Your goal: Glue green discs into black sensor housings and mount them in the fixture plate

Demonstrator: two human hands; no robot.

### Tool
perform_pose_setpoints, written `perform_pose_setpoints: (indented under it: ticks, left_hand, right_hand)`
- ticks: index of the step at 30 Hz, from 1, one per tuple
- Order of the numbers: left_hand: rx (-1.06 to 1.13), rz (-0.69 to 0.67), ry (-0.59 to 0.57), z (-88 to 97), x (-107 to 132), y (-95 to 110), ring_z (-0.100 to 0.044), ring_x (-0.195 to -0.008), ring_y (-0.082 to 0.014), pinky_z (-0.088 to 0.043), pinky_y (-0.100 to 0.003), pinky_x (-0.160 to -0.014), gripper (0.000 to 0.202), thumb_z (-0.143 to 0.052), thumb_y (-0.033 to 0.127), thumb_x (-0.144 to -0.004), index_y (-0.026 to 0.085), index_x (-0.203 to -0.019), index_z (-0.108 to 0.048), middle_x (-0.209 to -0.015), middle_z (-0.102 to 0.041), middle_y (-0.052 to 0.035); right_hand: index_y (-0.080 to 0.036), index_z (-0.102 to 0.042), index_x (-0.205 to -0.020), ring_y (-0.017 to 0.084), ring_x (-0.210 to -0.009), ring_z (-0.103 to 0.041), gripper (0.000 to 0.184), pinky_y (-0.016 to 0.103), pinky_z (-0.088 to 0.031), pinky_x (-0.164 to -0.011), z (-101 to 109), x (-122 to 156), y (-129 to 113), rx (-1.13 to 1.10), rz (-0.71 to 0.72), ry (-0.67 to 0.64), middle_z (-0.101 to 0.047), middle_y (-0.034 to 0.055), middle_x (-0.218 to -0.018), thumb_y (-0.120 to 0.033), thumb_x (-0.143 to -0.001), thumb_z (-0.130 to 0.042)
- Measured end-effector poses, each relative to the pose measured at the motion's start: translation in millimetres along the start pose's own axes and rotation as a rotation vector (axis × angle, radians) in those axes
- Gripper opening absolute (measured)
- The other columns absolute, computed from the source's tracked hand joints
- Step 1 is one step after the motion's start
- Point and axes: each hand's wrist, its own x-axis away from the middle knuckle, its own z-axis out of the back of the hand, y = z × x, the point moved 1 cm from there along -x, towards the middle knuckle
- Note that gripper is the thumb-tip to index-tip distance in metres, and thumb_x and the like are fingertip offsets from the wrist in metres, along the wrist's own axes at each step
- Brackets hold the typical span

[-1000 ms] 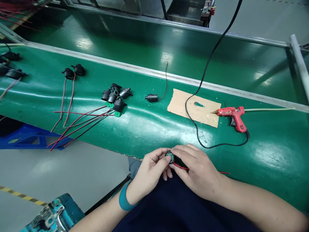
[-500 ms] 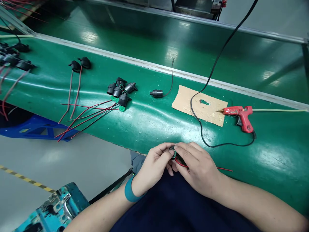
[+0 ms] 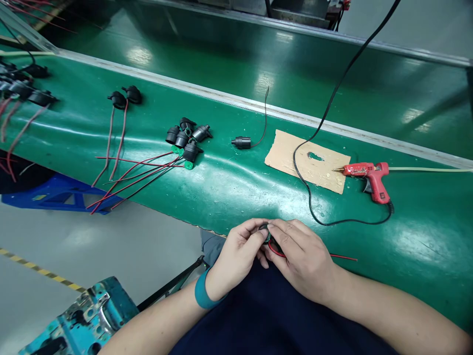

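Close to my body at the bench's near edge, my left hand [image 3: 242,251] pinches a small round black socket with a green face [image 3: 266,235], mostly hidden by fingers. My right hand [image 3: 305,254] closes round the same piece from the other side. A red wire [image 3: 343,257] loops out of it, passes beneath my right hand and sticks out to the right. Beyond my hands, a red hot glue gun [image 3: 369,178] lies on its side, its nozzle over a piece of cardboard [image 3: 284,148] with dried glue on it.
The green bench [image 3: 221,197] carries a cluster of black sockets with red wires [image 3: 192,150], one lone black socket [image 3: 242,142], a pair of wired sockets [image 3: 133,94] and more at far left. A black cord [image 3: 334,98] crosses the cardboard. A teal machine [image 3: 88,315] stands lower left.
The whole view has shifted slightly, so the bench items sit a little further right. Both hands keep the same grip on the socket.
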Motion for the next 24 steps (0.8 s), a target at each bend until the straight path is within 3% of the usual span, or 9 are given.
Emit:
perform_pose_setpoints:
  ticks: [7,16,24]
  left_hand:
    - [-0.018,0.005,0.002,-1.1,0.6,-0.1,-0.06,-0.048,-0.0119,-0.055,-0.022,-0.047,0.04,-0.064,0.039,-0.089,0.009,-0.115,-0.064,-0.067,-0.064,-0.0014]
    - [-0.026,-0.003,0.013,-1.7,1.2,0.9,-0.059,-0.048,-0.0117,-0.055,-0.023,-0.047,0.034,-0.063,0.037,-0.088,0.01,-0.11,-0.066,-0.069,-0.065,-0.0014]
    - [-0.008,0.008,0.006,0.5,2.3,-0.3,-0.061,-0.053,-0.0135,-0.057,-0.025,-0.05,0.038,-0.065,0.038,-0.088,0.011,-0.114,-0.064,-0.073,-0.066,-0.0038]
  right_hand:
    - [-0.004,-0.062,-0.121,0.029,-0.096,-0.066,0.029,0.046,-0.06,-0.081,-0.8,0.4,-0.4,0.008,-0.001,0.017,-0.07,0.0222,-0.115,-0.012,-0.094,-0.061]
    - [-0.001,-0.064,-0.118,0.03,-0.096,-0.067,0.027,0.046,-0.061,-0.081,0.9,-0.1,-3.4,0.019,0.006,0.008,-0.07,0.0241,-0.114,-0.013,-0.094,-0.062]
    - [-0.004,-0.061,-0.125,0.029,-0.1,-0.067,0.032,0.046,-0.061,-0.083,-0.1,2.7,-1.2,0.001,-0.009,0.008,-0.07,0.0224,-0.117,-0.012,-0.094,-0.061]
